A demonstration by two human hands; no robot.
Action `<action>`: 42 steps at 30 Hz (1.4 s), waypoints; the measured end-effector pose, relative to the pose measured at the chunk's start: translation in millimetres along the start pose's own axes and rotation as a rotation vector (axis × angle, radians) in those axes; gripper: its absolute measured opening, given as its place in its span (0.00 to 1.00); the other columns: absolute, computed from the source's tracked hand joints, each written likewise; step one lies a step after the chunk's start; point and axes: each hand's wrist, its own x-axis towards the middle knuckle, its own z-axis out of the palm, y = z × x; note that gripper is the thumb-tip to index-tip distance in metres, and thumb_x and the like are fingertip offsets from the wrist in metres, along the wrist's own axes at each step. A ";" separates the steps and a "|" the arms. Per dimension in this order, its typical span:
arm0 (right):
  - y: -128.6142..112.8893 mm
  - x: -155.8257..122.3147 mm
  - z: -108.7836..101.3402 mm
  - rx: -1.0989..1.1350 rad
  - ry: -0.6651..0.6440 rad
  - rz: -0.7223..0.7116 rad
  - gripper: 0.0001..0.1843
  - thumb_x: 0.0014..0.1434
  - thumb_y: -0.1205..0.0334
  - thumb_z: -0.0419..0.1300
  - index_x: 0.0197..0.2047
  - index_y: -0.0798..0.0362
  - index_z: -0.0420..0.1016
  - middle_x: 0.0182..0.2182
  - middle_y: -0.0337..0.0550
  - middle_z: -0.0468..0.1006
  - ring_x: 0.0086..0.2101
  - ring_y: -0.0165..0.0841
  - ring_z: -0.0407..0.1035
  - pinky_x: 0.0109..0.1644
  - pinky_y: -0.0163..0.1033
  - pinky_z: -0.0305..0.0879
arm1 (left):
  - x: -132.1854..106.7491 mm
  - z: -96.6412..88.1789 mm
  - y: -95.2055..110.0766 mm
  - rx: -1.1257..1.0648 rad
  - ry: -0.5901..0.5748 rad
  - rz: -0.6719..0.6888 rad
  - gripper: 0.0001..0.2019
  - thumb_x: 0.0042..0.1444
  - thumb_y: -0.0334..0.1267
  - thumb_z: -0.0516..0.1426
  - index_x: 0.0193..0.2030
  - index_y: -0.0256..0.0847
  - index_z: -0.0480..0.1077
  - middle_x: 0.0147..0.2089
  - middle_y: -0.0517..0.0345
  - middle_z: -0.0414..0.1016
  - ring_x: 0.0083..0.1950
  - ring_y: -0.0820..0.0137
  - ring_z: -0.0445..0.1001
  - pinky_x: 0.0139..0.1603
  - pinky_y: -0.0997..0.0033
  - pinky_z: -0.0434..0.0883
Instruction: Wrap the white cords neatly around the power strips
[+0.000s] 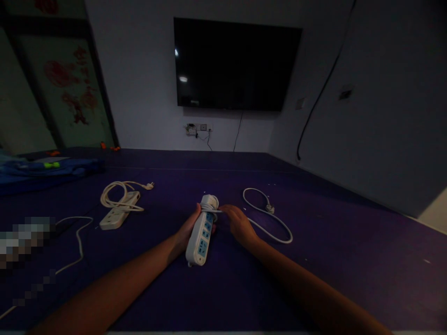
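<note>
A white power strip (197, 242) with blue socket panels is tilted in front of me, its far end turned slightly right. My left hand (188, 228) wraps round it from the left, some fingertips showing at its right side. White cord (209, 210) is wound round the strip's upper part. Close on the right, my right hand (240, 225) pinches the cord, its fingers closed. From there the cord's loose length (288, 238) curves over the purple surface to a plug (270, 209).
Left of me lies another white power strip (113, 219) with its coiled cord and plug. A thin white cable (81, 246) runs beside a blurred-out patch. Blue cloth (70, 168) lies farther left. A television (237, 65) hangs on the wall above sockets (203, 127).
</note>
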 end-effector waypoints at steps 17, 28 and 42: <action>-4.5 3.3 -12.9 -0.271 0.015 0.157 0.14 0.62 0.55 0.50 0.43 0.54 0.70 0.37 0.48 0.75 0.40 0.39 0.67 0.44 0.44 0.61 | 10.1 -4.5 -1.3 -0.109 0.026 0.138 0.21 0.57 0.50 0.52 0.44 0.33 0.70 0.27 0.54 0.76 0.27 0.68 0.74 0.32 0.70 0.71; 6.5 3.5 -10.5 -0.332 0.023 0.265 0.17 0.62 0.51 0.50 0.33 0.53 0.73 0.29 0.45 0.77 0.35 0.39 0.67 0.41 0.43 0.60 | 5.8 1.8 0.8 -0.133 0.079 0.134 0.11 0.57 0.36 0.52 0.36 0.30 0.72 0.27 0.50 0.77 0.28 0.67 0.76 0.34 0.69 0.71; -2.1 4.8 -7.5 -0.258 -0.107 0.311 0.14 0.63 0.61 0.50 0.48 0.53 0.72 0.39 0.46 0.79 0.39 0.38 0.71 0.47 0.45 0.61 | 8.9 -4.2 -8.0 -0.015 0.103 0.210 0.11 0.56 0.41 0.56 0.37 0.34 0.73 0.30 0.54 0.77 0.30 0.70 0.75 0.37 0.71 0.71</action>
